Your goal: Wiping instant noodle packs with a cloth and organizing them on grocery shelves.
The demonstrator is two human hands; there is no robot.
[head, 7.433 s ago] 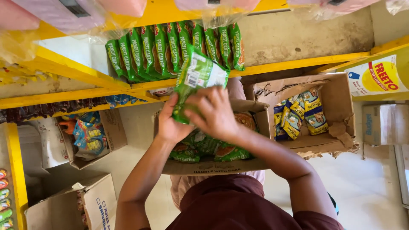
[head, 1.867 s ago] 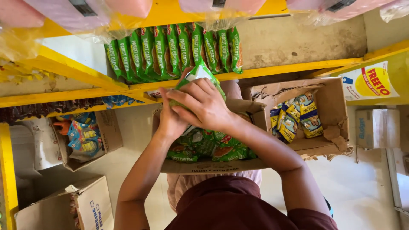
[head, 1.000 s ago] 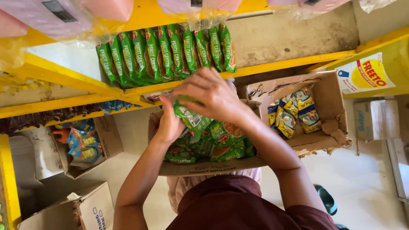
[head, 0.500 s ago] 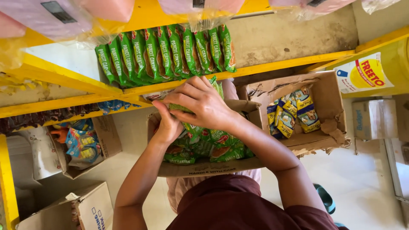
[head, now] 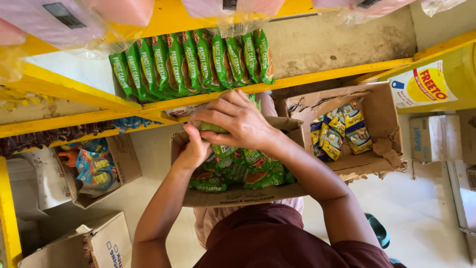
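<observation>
A: Report status, nearest item first.

B: At lower centre of the frame, the open cardboard box (head: pixel 238 197) sits against the person's lap. It holds a good number of green packets (head: pixel 248 171), lying loose.

A: Hand positions?

B: Both hands are above the box, at centre frame. The left hand (head: pixel 196 149) comes up from lower left, forearm nearly vertical, fingers curled; it appears to support one green packet (head: pixel 213 127) from below. The right hand (head: pixel 240 121) arrives from lower right, elbow bent, palm turned down, fingers closed over the top of that same packet. Only a small green edge shows between the hands, so the grip of each finger cannot be read fully.

A: Where is that packet relative to the shelf?

B: Just above the box rim, close under the yellow shelf (head: pixel 317 77) edge at centre frame.

A: Progress?

B: Judged from the layout: a row of matching green packets (head: pixel 193 62) stands upright on the shelf at upper centre, filling the left portion; bare shelf lies to its right. The stocking looks partly done, with most packets remaining in the box.

A: Surroundings?

B: A torn box of blue and yellow packets (head: pixel 339 131) at centre right; a box of coloured packets (head: pixel 94 166) at centre left.
</observation>
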